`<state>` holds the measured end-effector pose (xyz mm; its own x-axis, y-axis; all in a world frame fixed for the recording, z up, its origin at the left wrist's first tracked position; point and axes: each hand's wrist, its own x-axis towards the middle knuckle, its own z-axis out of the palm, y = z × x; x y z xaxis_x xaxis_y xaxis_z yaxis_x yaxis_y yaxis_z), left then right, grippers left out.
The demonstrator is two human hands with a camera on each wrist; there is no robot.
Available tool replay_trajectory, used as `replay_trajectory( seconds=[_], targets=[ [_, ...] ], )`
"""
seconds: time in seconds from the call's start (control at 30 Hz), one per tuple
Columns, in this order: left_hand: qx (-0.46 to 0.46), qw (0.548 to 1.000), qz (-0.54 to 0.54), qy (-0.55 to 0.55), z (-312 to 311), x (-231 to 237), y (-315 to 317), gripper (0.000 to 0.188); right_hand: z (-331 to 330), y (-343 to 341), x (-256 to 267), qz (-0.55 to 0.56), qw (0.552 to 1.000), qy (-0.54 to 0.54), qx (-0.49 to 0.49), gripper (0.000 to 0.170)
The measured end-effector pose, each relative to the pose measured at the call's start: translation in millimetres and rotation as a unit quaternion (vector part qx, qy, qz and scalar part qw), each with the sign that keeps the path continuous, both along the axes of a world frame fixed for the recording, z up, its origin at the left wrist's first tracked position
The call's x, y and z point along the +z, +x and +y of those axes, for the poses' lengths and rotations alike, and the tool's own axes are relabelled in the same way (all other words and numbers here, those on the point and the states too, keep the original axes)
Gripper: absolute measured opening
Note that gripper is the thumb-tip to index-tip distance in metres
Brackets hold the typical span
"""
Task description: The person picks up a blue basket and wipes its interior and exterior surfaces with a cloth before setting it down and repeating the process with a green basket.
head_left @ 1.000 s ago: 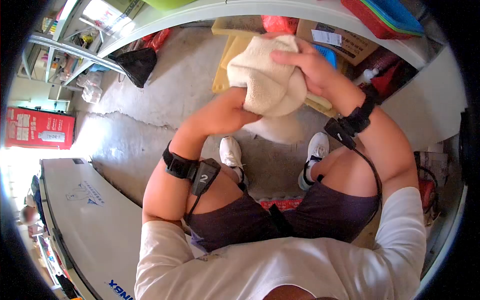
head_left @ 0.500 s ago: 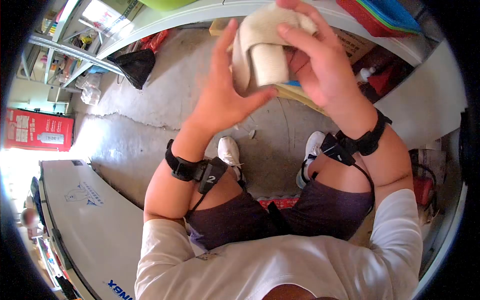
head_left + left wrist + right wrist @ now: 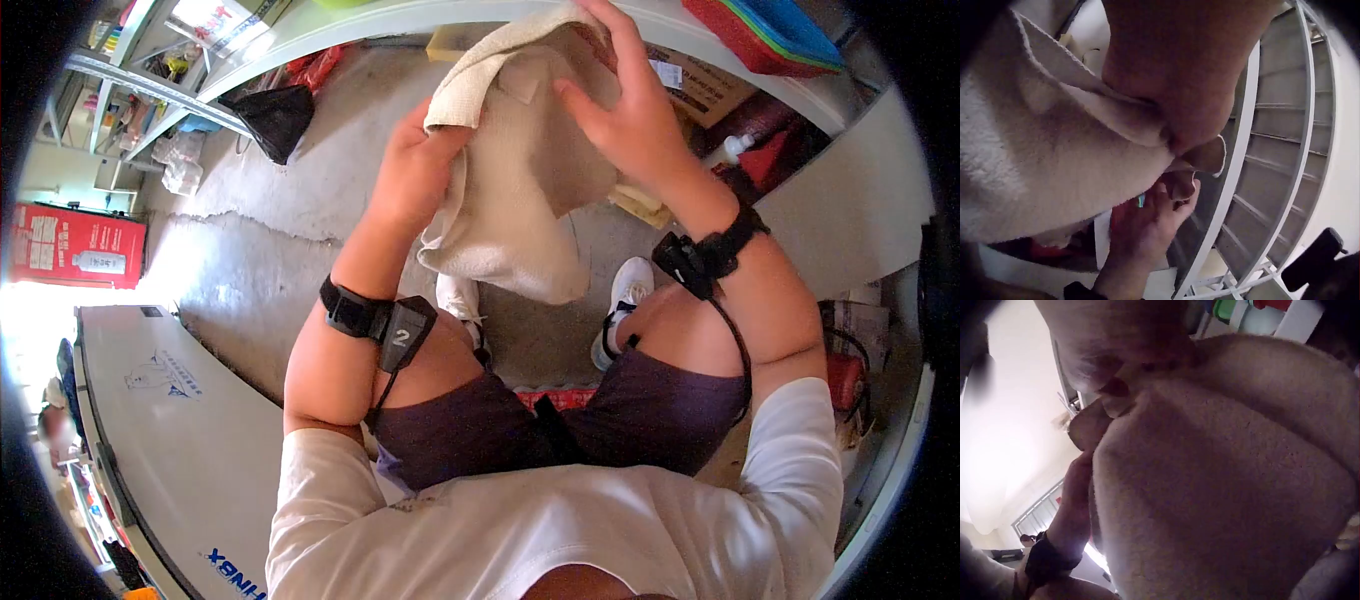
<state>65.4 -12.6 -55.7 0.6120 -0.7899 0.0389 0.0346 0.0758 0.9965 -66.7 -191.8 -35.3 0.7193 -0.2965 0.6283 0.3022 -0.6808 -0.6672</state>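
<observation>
A cream knit cloth (image 3: 520, 200) hangs unfolded between my two hands, its lower end above the floor between the feet. My left hand (image 3: 422, 165) pinches the cloth's folded upper edge on the left, thumb on top. At the far upper edge, my right hand (image 3: 640, 115) holds the cloth with fingers curled behind it and thumb on the near side. In the left wrist view the cloth (image 3: 1066, 162) drapes down from the left hand (image 3: 1191, 94). The right wrist view is mostly filled by the cloth (image 3: 1222, 487), which hides the right fingertips.
Ahead runs a white table edge (image 3: 400, 38), with stacked coloured trays (image 3: 770, 35) at the right. A cardboard box (image 3: 715, 90) stands beneath it. To the left are a black bag (image 3: 272, 120), metal shelving (image 3: 160, 90) and a white freezer-like lid (image 3: 170, 420).
The cloth was bunched up, then rolled or folded near the table edge; now it hangs open downward. My left hand went from spread fingers to pinching its edge.
</observation>
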Motion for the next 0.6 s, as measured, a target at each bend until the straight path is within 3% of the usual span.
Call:
replay_trajectory(
  seconds=[0.03, 0.13, 0.23, 0.33, 0.4, 0.43, 0.53, 0.6],
  targets=[
    [-0.005, 1.0, 0.016, -0.001, 0, 3, -2, 0.031, -4, 2, -6, 0.022, 1.0, -0.008, -0.016, 0.07],
    [-0.044, 0.992, 0.116, -0.013, 4, 12, -10, 0.038, -19, 16, -36, -0.062, 0.994, -0.001, -0.085, 0.054],
    [-0.091, 0.966, 0.233, -0.064, 8, 9, -5, 0.047, -48, 29, -80, 0.037, 0.997, 0.056, -0.04, 0.065],
    [-0.164, 0.907, 0.355, -0.158, 12, 3, 8, 0.054, -49, 26, -92, 0.253, 0.961, 0.098, -0.057, 0.062],
    [-0.225, 0.849, 0.424, -0.222, 15, 5, 14, 0.062, -40, 20, -81, 0.37, 0.896, 0.244, -0.024, 0.06],
    [-0.21, 0.852, 0.417, -0.235, 16, 8, 15, 0.06, -35, 18, -74, 0.423, 0.85, 0.314, -0.007, 0.06],
    [-0.18, 0.851, 0.409, -0.275, 19, 12, 17, 0.057, -35, 21, -98, 0.402, 0.712, 0.528, 0.23, 0.068],
    [-0.184, 0.847, 0.402, -0.295, 22, 6, 24, 0.061, -34, 10, -81, 0.423, 0.678, 0.559, 0.22, 0.071]
  ],
)
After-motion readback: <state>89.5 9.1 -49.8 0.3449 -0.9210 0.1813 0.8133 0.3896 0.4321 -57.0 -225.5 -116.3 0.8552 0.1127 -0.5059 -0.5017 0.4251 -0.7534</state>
